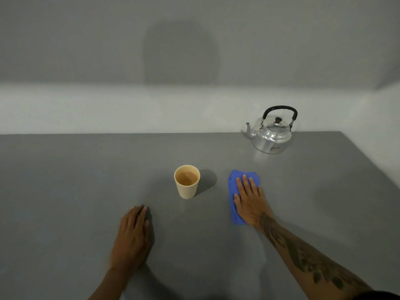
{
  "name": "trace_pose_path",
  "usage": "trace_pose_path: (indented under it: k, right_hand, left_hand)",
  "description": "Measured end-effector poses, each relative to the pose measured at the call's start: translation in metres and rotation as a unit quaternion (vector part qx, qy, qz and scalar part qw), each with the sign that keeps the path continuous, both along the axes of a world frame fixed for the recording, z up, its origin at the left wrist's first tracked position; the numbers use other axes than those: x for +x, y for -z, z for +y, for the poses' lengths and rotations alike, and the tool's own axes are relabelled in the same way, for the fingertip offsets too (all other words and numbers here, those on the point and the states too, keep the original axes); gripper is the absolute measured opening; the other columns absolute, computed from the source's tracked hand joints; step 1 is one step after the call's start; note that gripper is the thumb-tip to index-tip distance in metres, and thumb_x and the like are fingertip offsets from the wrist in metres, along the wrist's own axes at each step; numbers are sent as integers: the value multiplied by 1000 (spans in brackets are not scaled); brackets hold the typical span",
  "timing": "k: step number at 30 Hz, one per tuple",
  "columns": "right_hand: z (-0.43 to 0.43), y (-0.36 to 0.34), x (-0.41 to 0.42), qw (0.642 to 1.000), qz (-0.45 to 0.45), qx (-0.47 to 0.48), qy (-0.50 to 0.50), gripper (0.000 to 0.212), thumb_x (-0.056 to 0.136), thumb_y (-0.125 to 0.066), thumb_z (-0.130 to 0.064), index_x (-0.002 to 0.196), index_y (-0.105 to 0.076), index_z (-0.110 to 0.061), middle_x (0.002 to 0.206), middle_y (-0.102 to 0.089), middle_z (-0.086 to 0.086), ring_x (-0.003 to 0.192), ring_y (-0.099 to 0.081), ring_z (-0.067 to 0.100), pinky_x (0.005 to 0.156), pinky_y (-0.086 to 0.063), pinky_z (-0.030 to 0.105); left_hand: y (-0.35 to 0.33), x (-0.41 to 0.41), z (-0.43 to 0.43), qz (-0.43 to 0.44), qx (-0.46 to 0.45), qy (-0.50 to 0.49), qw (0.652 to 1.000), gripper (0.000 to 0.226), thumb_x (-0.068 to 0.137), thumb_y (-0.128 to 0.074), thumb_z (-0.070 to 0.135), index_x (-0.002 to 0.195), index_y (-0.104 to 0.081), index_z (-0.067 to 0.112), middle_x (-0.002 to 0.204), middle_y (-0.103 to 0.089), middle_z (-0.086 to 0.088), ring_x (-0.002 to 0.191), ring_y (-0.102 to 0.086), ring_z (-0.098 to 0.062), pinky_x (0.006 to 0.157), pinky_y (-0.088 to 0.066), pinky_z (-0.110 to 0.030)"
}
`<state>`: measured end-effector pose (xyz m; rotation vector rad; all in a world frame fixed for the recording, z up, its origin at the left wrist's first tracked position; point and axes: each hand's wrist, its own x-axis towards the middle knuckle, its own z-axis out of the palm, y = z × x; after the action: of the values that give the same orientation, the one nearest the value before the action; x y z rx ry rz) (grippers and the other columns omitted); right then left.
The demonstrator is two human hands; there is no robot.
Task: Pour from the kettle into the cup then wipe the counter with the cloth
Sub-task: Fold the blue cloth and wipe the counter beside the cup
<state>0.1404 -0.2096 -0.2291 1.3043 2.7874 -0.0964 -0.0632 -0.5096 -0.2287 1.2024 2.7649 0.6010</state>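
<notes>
I see the grey counter (86,191) filling the lower view, and both hands are on it or just over it. Beyond the hands a pale wall (108,109) rises from the counter's far edge.

The right forearm (303,254), patterned with dark tattoo work, reaches in from the lower right corner. The kettle (270,135), shiny metal with a black handle standing upright over its lid, sits upright well beyond the right hand and slightly to its right, near the counter's far edge; its spout points toward the left.

My left hand (134,237) is palm down with the fingers together and nothing in it; it looks slightly blurred, and I cannot tell whether it touches the surface. My right hand (250,200) lies flat with its fingers spread, pressing on the cloth and not closed around it.

The blue cloth (234,191) is bunched under the right palm and shows beyond the fingertips and along the thumb side. The cream cup (187,181) stands upright between the two hands and a little beyond them, apart from the cloth, holding a light brown liquid.
</notes>
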Motion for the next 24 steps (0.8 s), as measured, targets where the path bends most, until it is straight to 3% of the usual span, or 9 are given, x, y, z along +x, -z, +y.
trace_pose_path:
  k: [3, 8, 11, 13, 17, 21, 24]
  right_hand:
    - [3, 0, -3, 1000, -21, -7, -21, 60, 93, -23, -38, 138, -49, -9, 143, -50, 16, 128, -51, 38, 94, -48, 54]
    - [10, -13, -3, 997, -23, -68, -39, 61, 88, -31, -41, 134, -53, -7, 141, -52, 18, 123, -55, 40, 89, -50, 55]
    - [21, -32, 0, 990, -40, -107, -82, 64, 98, -31, -45, 152, -17, -13, 161, -11, 12, 148, -15, 32, 116, -19, 51]
    - [28, -38, 1, 988, -43, -122, -86, 66, 98, -32, -48, 153, -10, -17, 163, -2, 8, 149, -5, 29, 119, -10, 49]
    - [36, -54, -1, 987, -33, -112, -111, 65, 98, -34, -46, 152, -13, -15, 162, -9, 10, 148, -9, 30, 118, -12, 50]
    - [44, -68, -4, 987, -18, -89, -133, 62, 97, -34, -43, 150, -19, -14, 157, -20, 10, 143, -21, 30, 115, -20, 49]
    - [53, -72, -6, 986, -12, -87, -139, 59, 94, -36, -41, 146, -26, -14, 153, -27, 10, 138, -28, 31, 112, -26, 49]
  left_hand:
    - [0, 0, 0, 9, 6, 8, 1000, 57, 95, -21, 38, 134, -48, 6, 138, -49, -15, 129, -39, -30, 112, -29, -41]
    - [0, -1, 1, 15, 4, -6, 1000, 58, 95, -21, 38, 130, -52, 4, 134, -53, -17, 124, -43, -33, 107, -33, -42]
    - [0, 7, 15, -2, -28, -49, 998, 50, 94, -36, 33, 129, -50, 0, 135, -51, -22, 124, -45, -39, 106, -36, -51]
    - [-8, 27, 36, -25, -56, -81, 995, 45, 90, -53, 27, 129, -50, 3, 136, -48, -21, 125, -44, -39, 105, -34, -52]
    - [-32, 98, 92, -73, -58, -38, 995, 44, 91, -48, 41, 129, -47, 18, 137, -49, -9, 123, -47, -29, 103, -36, -43]
    - [-55, 159, 158, -123, 48, 28, 991, 43, 92, -48, 38, 129, -46, 16, 133, -52, -7, 120, -50, -23, 101, -41, -36]
    - [-61, 173, 198, -126, 65, 42, 989, 46, 90, -50, 33, 130, -44, 11, 130, -53, -9, 118, -50, -26, 99, -42, -37]
